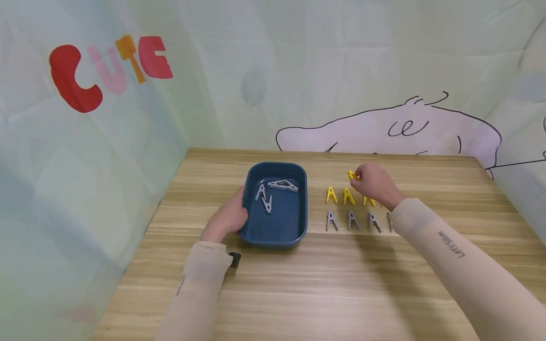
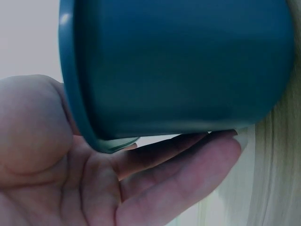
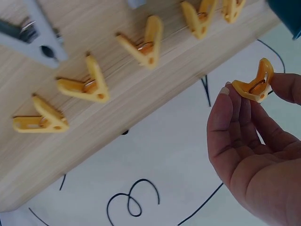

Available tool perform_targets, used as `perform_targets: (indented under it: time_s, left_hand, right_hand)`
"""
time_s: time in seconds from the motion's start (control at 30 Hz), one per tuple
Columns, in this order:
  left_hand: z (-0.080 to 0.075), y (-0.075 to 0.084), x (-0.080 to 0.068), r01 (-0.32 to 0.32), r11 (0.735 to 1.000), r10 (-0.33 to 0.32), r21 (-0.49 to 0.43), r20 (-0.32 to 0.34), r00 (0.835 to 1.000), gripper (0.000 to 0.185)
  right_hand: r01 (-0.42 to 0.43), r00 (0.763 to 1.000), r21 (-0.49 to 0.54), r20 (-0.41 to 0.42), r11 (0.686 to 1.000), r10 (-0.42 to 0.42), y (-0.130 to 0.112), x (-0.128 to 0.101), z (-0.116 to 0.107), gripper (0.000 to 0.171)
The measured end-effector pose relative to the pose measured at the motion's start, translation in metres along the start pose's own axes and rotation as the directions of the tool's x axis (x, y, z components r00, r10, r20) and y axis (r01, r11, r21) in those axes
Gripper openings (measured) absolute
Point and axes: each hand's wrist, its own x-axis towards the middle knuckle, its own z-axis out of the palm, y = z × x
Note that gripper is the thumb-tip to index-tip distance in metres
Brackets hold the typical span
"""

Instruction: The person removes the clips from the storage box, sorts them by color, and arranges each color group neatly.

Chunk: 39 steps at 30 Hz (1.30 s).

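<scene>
R hand (image 1: 375, 182) pinches 1 yellow clip (image 3: 257, 86), held up off the table, beyond the yellow row (image 1: 349, 196). L hand (image 1: 228, 213) grips the L wall of the blue bin (image 1: 304, 208), thumb side at rim. Progress (judged): partway; several gray clips (image 1: 267, 204) in bin, no yellow seen there. Left on table: 5 yellow, in a row; nearer the person, gray row (image 1: 352, 220), ≥4 visible. R sleeve (image 1: 452, 255) hides the rows' R end, so gray total uncertain. Surroundings: wood-grain table (image 1: 298, 289); printed cloth (image 1: 222, 85) behind, w/ "CUTE" lettering.
</scene>
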Motion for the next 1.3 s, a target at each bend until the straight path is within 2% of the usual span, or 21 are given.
perform_targets:
  time_s: [0.17,0.57,0.77,1.03,1.3]
  left_hand:
    - [0.0,0.0,0.0,0.001,1.0,-0.001,0.005,-0.001,1.0,0.066]
    - [0.0,-0.001,0.0,-0.008,1.0,0.008,-0.016,0.0,1.0,0.065]
    - [0.0,-0.001,0.0,-0.007,1.0,0.007,-0.014,-0.002,1.0,0.065]
    - [0.0,-0.001,-0.001,0.002,1.0,-0.002,-0.02,-0.001,1.0,0.066]
    - [0.001,-0.003,0.001,-0.048,0.999,0.049,0.022,-0.025,0.998,0.065]
  right_hand:
    - [-0.027,1.0,-0.017,0.001,0.999,0.027,0.019,-0.004,-0.004,0.032]
    - [-0.158,0.986,-0.011,0.042,0.987,0.158,0.066,-0.022,-0.018,0.037]
    - [-0.193,0.98,-0.036,0.035,0.981,0.194,0.094,-0.029,-0.022,0.04]
    - [-0.242,0.969,-0.037,0.03,0.969,0.244,0.117,-0.04,-0.024,0.041]
    - [-0.275,0.96,-0.03,0.039,0.961,0.276,0.135,-0.05,-0.023,0.04]
